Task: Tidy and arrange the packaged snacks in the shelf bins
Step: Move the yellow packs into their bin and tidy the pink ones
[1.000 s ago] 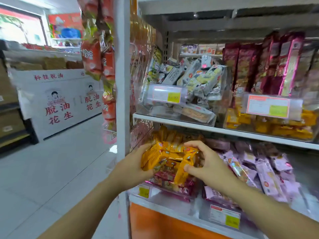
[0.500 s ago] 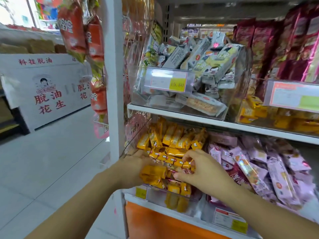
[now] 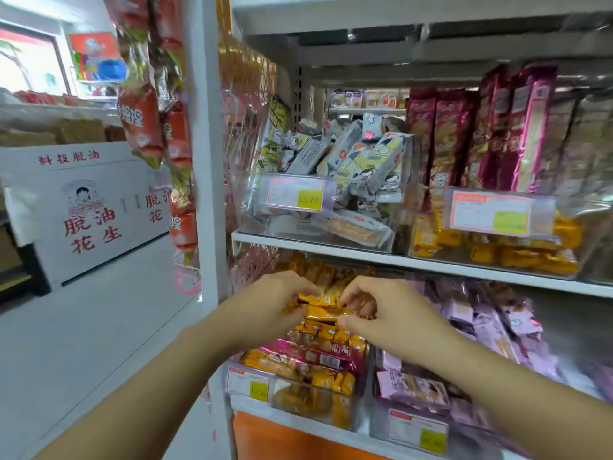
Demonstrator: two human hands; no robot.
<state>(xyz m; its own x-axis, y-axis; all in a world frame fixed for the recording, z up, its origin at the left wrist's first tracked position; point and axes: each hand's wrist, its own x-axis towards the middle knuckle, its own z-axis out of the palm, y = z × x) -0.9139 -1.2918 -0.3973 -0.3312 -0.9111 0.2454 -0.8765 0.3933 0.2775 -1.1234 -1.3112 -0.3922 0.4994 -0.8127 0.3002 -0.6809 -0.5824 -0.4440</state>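
Observation:
Both my hands reach into a clear bin (image 3: 315, 405) on the lower shelf, filled with several yellow-orange snack packets (image 3: 318, 356). My left hand (image 3: 265, 307) grips the left end of a small bunch of these packets (image 3: 323, 312). My right hand (image 3: 394, 313) pinches the bunch's right end with curled fingers and thumb. The bunch sits on top of the pile, near the back of the bin. A few dark pink packets (image 3: 311, 351) lie among the yellow ones.
Right of this bin stands a clear bin of pale pink packets (image 3: 471, 330). On the shelf above (image 3: 431, 262) are a bin of grey-white packets (image 3: 345, 167) and one with maroon and yellow packs (image 3: 497, 154). Red bags (image 3: 146, 121) hang on the white post (image 3: 205, 161). A floor aisle lies left.
My hands have moved up and back in the bin, drawing closer together around a few yellow packets. The camera has swung slightly back and up.

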